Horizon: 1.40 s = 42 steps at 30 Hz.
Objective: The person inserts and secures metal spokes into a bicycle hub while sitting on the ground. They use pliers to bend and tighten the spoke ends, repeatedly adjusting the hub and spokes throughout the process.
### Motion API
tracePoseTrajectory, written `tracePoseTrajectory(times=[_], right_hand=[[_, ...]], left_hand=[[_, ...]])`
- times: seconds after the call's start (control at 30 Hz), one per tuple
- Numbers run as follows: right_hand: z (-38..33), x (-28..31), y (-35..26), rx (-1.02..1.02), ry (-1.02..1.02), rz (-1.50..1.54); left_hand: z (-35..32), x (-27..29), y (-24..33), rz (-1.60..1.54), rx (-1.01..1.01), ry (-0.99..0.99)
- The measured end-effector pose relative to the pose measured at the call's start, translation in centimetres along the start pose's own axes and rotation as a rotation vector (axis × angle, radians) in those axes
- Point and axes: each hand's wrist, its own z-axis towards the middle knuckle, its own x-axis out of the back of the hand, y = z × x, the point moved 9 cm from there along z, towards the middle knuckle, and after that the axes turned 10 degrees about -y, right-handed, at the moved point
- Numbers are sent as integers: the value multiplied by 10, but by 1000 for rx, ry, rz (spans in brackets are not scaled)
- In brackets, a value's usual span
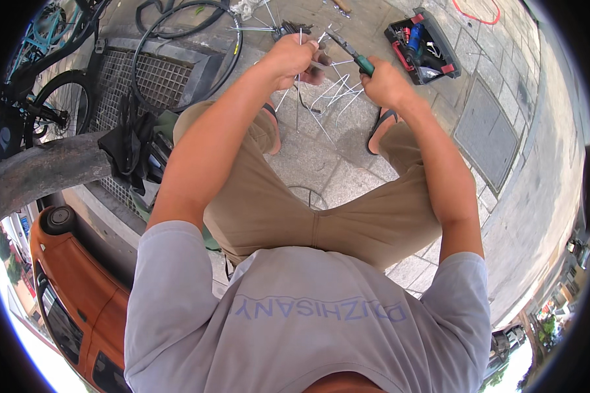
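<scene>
Apparently to steady it, my half-curled left hand (296, 60) pinches a slim piece (322, 37) left of the toolbox (445, 40); my right hand (387, 85) closes around a green-handled tool (364, 64).

Left hand (294, 60): extended forward, bent into a pinch, some fingertips (323, 59) darkened | Right hand (385, 83): held near, right of the left hand, curled into a grip | Left forearm (226, 124), right forearm (432, 141): bared, slanted inward behind the hands

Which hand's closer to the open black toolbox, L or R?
Right. The right hand, gripping a green-handled tool, is left of the toolbox and closer to the person; the left hand is farther left.
</scene>
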Motion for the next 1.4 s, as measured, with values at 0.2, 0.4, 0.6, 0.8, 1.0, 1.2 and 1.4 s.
tracePoseTrajectory(times=[0.2,0.4,0.6,0.8,1.0,1.2,1.4], right_hand=[[-5,-6,-10,-94,-16,-75],[-9,-4,-11,-94,87,-235],[-4,-2,3,-103,-14,-269],[-19,22,43,-218,-199,-549],[-23,-1,87,-413,-418,-720],[-20,-7,105,-431,-394,-830],[-20,7,99,-424,-275,-715]], left_hand=[[3,8,-9,26,45,57],[9,5,-20,-27,142,68],[19,-2,-40,-97,149,-11],[7,0,-12,-234,71,19],[14,4,-8,-134,64,-76],[11,-7,-8,-266,140,-126],[7,-4,-6,-358,140,-105]])
